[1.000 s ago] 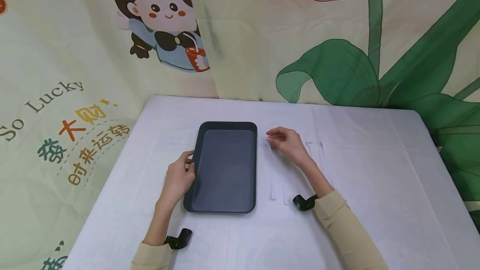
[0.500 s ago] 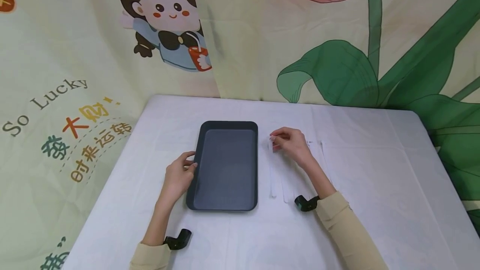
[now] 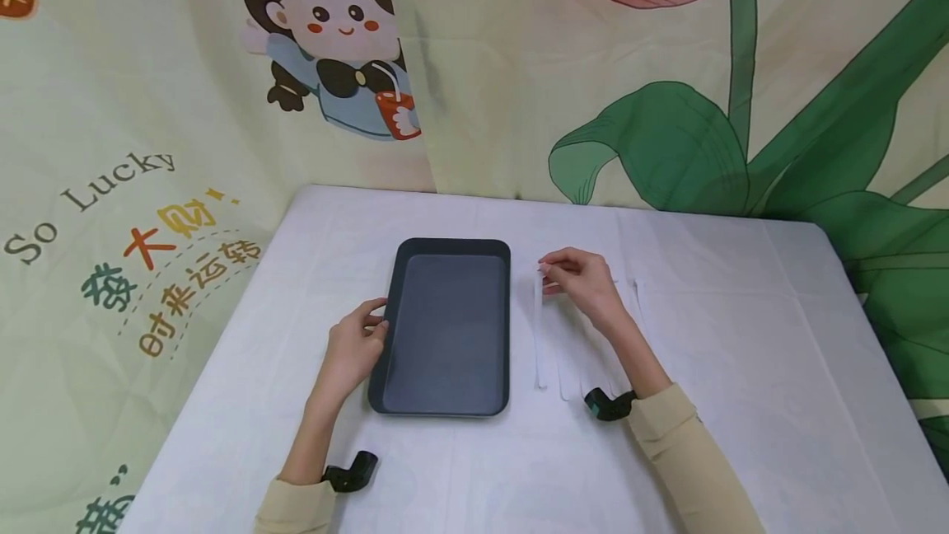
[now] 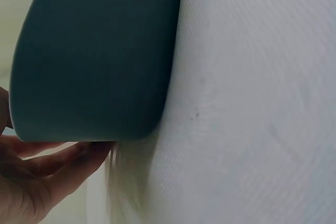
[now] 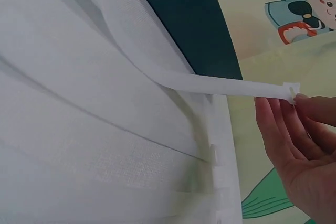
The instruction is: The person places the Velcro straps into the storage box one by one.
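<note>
A dark blue-grey rectangular tray (image 3: 448, 336) lies on the white-covered table. At its left side my left hand (image 3: 356, 353) holds the rim between thumb and fingers; up close the fingers (image 4: 68, 174) touch the tray's outer wall (image 4: 100, 56). To the right of the tray, my right hand (image 3: 586, 287) pinches the head end of a white cable tie (image 5: 226, 86) between thumb and fingertips. That end is lifted, and the strap bends down to the cloth. Beside it lie several more white cable ties (image 3: 640, 299), partly hidden under the right hand and forearm.
The white tablecloth (image 3: 741, 353) covers the table up to a printed fabric backdrop (image 3: 482, 89) behind its far edge. Black wrist cameras (image 3: 352, 472) sit on both forearms, the right camera (image 3: 610, 404) close above the near ends of the ties.
My right hand has taken hold of the cable tie's head end, raised it off the table and shifted slightly to the right. The left hand stays at the tray's rim.
</note>
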The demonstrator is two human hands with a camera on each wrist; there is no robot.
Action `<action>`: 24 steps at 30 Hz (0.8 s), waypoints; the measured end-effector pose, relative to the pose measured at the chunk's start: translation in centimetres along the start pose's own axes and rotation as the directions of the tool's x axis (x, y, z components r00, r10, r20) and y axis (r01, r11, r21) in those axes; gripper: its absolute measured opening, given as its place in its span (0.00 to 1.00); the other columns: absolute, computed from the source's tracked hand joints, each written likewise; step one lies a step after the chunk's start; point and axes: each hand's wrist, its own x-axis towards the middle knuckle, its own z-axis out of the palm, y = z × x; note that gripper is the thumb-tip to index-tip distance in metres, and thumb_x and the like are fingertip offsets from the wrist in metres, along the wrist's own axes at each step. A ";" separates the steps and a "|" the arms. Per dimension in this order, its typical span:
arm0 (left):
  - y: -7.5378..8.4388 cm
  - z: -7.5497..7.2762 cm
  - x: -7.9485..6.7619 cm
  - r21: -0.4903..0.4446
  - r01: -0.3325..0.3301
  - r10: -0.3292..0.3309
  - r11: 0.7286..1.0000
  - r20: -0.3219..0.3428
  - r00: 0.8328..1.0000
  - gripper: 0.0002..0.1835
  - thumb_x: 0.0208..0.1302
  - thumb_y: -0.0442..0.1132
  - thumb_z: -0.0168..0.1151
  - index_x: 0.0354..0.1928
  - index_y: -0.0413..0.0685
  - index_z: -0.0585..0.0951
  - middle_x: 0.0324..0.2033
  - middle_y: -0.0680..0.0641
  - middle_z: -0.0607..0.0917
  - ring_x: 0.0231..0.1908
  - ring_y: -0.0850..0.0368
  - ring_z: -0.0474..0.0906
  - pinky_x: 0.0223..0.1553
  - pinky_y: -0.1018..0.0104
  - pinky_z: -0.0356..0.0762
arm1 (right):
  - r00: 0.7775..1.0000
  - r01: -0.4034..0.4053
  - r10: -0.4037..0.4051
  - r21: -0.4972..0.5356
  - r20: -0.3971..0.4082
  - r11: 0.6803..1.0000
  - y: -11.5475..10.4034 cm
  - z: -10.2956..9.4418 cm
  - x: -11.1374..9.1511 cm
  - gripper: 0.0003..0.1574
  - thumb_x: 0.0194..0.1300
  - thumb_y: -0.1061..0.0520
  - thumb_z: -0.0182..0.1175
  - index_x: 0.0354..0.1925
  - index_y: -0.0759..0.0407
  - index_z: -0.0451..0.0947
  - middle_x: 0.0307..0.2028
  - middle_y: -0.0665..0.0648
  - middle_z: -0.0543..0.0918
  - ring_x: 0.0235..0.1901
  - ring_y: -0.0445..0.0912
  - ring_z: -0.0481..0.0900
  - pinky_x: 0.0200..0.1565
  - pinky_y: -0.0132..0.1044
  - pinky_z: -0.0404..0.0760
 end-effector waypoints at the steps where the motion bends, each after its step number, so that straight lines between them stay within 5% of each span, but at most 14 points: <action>1: 0.0 0.0 0.0 -0.001 -0.001 0.001 1.000 0.001 1.000 0.24 0.73 0.32 0.53 0.69 0.36 0.74 0.50 0.30 0.86 0.49 0.35 0.87 0.47 0.48 0.85 | 1.000 0.002 -0.002 0.009 0.002 1.000 -0.1 0.0 -0.1 0.14 0.73 0.60 0.62 0.52 0.68 0.82 0.44 0.67 0.87 0.39 0.57 0.87 0.45 0.45 0.88; 15: -0.5 0.0 -0.1 0.003 -0.010 0.010 1.000 -0.004 1.000 0.23 0.73 0.32 0.53 0.69 0.37 0.74 0.49 0.30 0.87 0.48 0.35 0.87 0.45 0.49 0.85 | 0.999 0.049 -0.048 0.128 -0.012 0.991 -1.9 0.0 -0.7 0.16 0.72 0.55 0.65 0.51 0.64 0.83 0.47 0.70 0.86 0.37 0.51 0.86 0.45 0.53 0.88; 24: -0.6 0.0 -0.1 0.005 -0.013 0.013 1.000 -0.008 1.000 0.23 0.74 0.32 0.54 0.69 0.37 0.74 0.50 0.30 0.87 0.47 0.36 0.87 0.44 0.50 0.85 | 0.999 0.041 -0.040 0.191 -0.012 0.981 -3.2 0.5 -1.0 0.19 0.72 0.55 0.65 0.55 0.66 0.81 0.46 0.68 0.86 0.35 0.49 0.86 0.41 0.44 0.89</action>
